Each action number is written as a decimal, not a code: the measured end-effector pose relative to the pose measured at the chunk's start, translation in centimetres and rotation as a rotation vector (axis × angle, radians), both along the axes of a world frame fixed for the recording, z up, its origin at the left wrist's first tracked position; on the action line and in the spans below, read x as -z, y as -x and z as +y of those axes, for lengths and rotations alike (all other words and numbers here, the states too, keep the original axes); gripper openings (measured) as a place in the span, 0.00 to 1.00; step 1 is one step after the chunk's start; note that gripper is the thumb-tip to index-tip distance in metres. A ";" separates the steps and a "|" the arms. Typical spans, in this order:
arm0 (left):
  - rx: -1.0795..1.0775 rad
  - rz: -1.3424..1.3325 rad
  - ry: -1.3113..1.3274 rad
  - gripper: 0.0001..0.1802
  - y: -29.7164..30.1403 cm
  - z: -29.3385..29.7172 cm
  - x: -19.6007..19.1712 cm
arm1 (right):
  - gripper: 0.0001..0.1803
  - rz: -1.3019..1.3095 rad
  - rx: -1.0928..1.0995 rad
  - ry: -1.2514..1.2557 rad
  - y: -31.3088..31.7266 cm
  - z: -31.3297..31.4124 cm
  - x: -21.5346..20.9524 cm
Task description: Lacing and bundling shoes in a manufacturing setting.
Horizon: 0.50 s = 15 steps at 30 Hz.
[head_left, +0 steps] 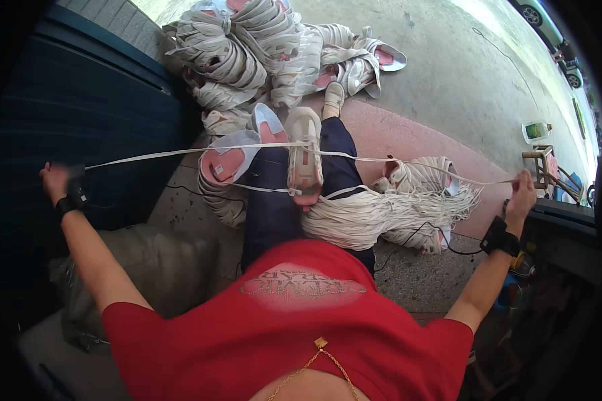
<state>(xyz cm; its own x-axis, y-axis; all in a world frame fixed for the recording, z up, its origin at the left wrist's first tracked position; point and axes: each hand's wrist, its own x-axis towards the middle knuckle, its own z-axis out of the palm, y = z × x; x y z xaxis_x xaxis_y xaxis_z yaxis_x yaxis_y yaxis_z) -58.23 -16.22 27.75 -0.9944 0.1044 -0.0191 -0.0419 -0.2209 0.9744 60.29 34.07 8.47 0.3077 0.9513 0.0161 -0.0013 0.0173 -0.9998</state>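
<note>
- Gold necklace (321, 343) and red shirt (281, 327) lie nearest, above dark trousers (264, 220).
- Both arms are spread wide, with a black device strapped at each wrist.
- Left hand (55, 182), blurred against the dark blue panel (107, 113) at far left, is curled on one end of a white lace (180, 153); which fingers grip it, I cannot tell.
- Right hand (523, 192) pinches the other end between thumb and fingertips.
- Between the hands, the lace stretches through the middle of a pale shoe upper (306, 157), which rests over the person's legs, rounded end far, pink lining showing at its near end.
- Another white strip runs left from that near end.
- Just right of the upper, a thick bundle of white laces (351, 220) crosses the thigh, more uppers (418, 175) beside it.
- Left of the legs stands a stack of uppers with pink insides (224, 164); beyond it, a large heap of laced uppers (247, 60).
- Far right, a clear bottle (536, 131) stands near a wooden stool (543, 164).
</note>
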 end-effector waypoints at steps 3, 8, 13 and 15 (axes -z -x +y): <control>0.270 -0.212 0.062 0.13 -7.4 3.2 12.4 | 0.11 -0.293 -0.565 0.256 17.6 -3.2 5.3; 1.022 -0.433 0.282 0.16 -32.4 19.0 20.4 | 0.11 -0.605 -1.365 -0.020 39.2 -14.5 7.0; 1.382 -0.450 0.448 0.14 -46.4 22.6 26.8 | 0.08 -0.814 -1.172 -0.357 45.2 -15.2 10.8; 1.423 -0.292 0.580 0.13 -48.4 23.3 28.2 | 0.08 -0.813 -1.061 -0.442 45.7 -14.4 12.0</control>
